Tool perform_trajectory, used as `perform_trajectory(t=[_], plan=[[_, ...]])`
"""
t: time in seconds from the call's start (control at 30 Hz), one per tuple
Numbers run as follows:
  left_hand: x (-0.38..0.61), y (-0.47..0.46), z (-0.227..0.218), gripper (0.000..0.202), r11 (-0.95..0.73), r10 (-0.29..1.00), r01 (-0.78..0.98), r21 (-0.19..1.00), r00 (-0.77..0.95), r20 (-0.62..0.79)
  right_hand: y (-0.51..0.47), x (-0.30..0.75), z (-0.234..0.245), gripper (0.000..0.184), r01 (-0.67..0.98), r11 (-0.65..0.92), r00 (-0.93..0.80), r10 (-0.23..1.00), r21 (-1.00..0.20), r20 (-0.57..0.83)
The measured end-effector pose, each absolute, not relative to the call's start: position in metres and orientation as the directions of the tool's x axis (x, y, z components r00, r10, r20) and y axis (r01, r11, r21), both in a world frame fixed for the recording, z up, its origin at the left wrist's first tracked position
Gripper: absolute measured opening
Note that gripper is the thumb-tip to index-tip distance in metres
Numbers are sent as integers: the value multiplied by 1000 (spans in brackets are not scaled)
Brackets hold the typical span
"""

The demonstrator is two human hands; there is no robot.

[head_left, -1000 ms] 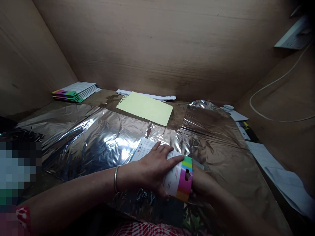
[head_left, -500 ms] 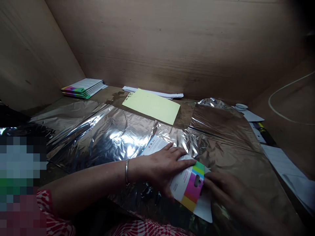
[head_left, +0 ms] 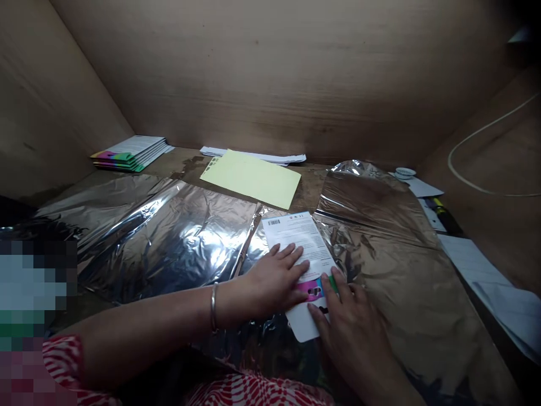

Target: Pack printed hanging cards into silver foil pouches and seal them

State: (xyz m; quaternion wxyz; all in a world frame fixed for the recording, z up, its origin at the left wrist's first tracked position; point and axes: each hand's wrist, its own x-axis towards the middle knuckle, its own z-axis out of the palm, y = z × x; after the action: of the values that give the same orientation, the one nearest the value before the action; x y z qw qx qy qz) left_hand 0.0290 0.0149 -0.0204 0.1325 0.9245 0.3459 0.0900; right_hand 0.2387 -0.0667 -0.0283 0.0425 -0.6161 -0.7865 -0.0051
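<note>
- Printed card (head_left: 296, 239) lies flat on the silver foil (head_left: 177, 237), at its middle.
- Left hand (head_left: 274, 279): flat, fingers spread, pressing down on card.
- Right hand (head_left: 350, 330): open, fingertips pressing card's coloured end, no pinch.

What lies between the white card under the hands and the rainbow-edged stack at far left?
Crinkled silver foil sheets, spread from the card towards the stack, in the head view.
</note>
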Motion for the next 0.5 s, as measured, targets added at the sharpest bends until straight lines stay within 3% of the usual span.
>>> perform_trajectory(t=[0.13, 0.23, 0.37, 0.43, 0.5], plan=[[49, 11, -23, 48, -700, 699, 644, 308, 707, 108, -60, 267, -21, 64, 908, 255, -280, 959, -334, -29], [46, 20, -19, 39, -725, 661, 604, 330, 746, 86, -63, 287, -20, 66, 843, 316, -397, 911, -436, -108], [42, 25, -18, 50, -744, 636, 561, 363, 761, 125, -68, 293, -23, 69, 817, 442, -494, 868, -372, -54], [43, 24, -17, 59, -740, 644, 569, 359, 754, 132, -68, 291, -25, 69, 809, 503, -522, 853, -303, 22], [46, 23, -17, 54, -759, 627, 565, 325, 769, 127, -67, 289, -28, 63, 806, 551, -540, 834, -215, 112]])
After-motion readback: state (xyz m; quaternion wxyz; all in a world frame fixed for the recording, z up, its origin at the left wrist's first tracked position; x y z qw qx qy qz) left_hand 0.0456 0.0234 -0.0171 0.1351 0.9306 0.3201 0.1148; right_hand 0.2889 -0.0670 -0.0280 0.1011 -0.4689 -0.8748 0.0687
